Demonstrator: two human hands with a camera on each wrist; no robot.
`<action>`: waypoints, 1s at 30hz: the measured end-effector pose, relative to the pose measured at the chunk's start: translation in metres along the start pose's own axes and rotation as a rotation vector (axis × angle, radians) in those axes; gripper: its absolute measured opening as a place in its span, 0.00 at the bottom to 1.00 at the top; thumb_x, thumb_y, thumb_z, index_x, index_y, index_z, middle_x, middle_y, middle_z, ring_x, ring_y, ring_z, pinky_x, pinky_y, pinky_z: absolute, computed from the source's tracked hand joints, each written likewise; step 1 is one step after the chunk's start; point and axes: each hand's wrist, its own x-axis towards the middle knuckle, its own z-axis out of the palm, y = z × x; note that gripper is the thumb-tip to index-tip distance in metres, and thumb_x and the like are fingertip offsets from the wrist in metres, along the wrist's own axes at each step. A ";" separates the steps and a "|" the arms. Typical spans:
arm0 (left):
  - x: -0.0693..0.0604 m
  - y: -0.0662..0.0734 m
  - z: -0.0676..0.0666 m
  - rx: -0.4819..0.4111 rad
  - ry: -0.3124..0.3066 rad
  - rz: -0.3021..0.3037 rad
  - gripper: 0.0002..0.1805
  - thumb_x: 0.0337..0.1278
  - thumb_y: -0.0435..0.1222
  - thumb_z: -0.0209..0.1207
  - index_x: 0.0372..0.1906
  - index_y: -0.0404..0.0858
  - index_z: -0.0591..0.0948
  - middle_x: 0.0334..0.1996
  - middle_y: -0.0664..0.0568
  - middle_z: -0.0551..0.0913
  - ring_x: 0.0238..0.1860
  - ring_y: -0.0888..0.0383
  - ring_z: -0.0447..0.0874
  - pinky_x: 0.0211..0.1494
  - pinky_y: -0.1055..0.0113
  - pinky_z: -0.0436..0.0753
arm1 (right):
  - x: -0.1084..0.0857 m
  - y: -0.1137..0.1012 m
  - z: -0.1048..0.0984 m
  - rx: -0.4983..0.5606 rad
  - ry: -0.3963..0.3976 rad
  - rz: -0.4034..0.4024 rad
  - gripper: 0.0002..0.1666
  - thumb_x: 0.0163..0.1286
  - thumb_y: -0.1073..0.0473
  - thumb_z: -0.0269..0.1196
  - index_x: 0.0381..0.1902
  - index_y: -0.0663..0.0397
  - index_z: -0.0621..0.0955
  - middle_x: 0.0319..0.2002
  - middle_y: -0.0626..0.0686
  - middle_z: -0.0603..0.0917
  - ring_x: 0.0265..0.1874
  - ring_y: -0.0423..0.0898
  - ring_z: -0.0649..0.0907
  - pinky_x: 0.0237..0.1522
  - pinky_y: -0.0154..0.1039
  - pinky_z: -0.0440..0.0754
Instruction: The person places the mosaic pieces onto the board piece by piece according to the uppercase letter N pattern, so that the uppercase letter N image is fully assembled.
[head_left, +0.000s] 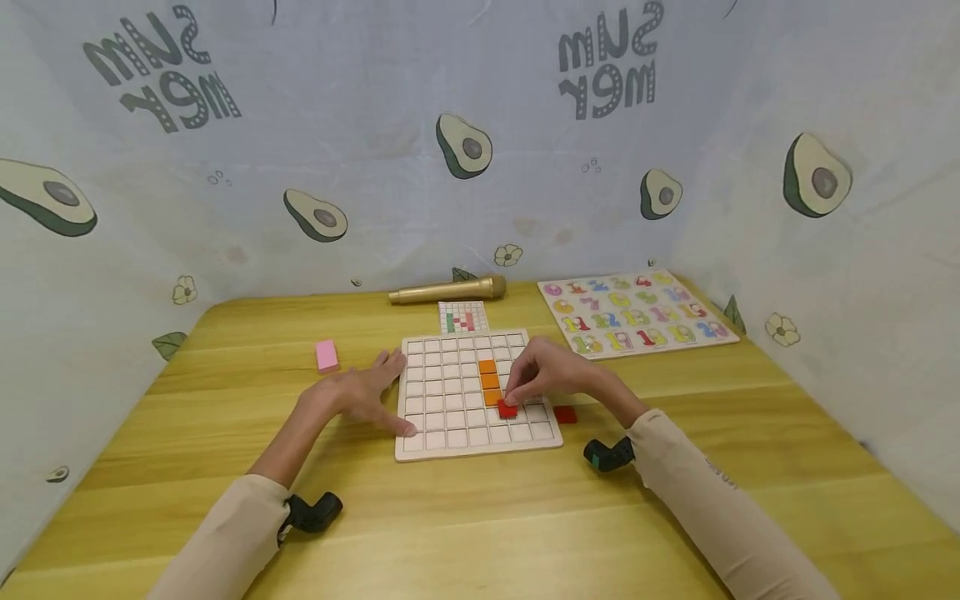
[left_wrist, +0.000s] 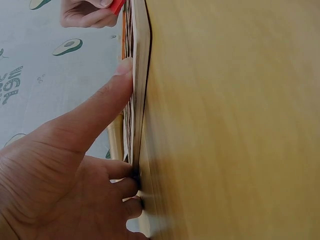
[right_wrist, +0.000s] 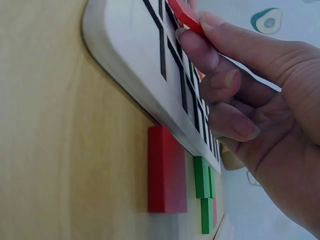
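Right grip (head_left: 549,367) pinches 1 red tile (head_left: 507,410).

Red tile (head_left: 507,409), orange tiles (head_left: 491,381); pale, dark-gridded board (head_left: 455,418); avocado-print cloth (head_left: 367,92).

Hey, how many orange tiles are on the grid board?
3, in one column: top tile, middle tile, and bottom tile nearest the red tile the right hand pinches. That hand may hide more.

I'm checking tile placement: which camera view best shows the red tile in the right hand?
The head view, where the red tile, pinched by the right hand, appears against the board near the orange tiles. The right wrist view shows it closer but cut off; the left wrist view, only a sliver at the top.
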 end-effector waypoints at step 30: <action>0.001 0.001 0.001 -0.014 -0.002 -0.005 0.72 0.59 0.60 0.75 0.89 0.36 0.39 0.88 0.39 0.32 0.88 0.39 0.32 0.82 0.28 0.41 | 0.005 -0.007 0.015 -0.053 0.007 0.026 0.04 0.68 0.62 0.78 0.33 0.55 0.94 0.28 0.45 0.91 0.26 0.38 0.82 0.33 0.31 0.82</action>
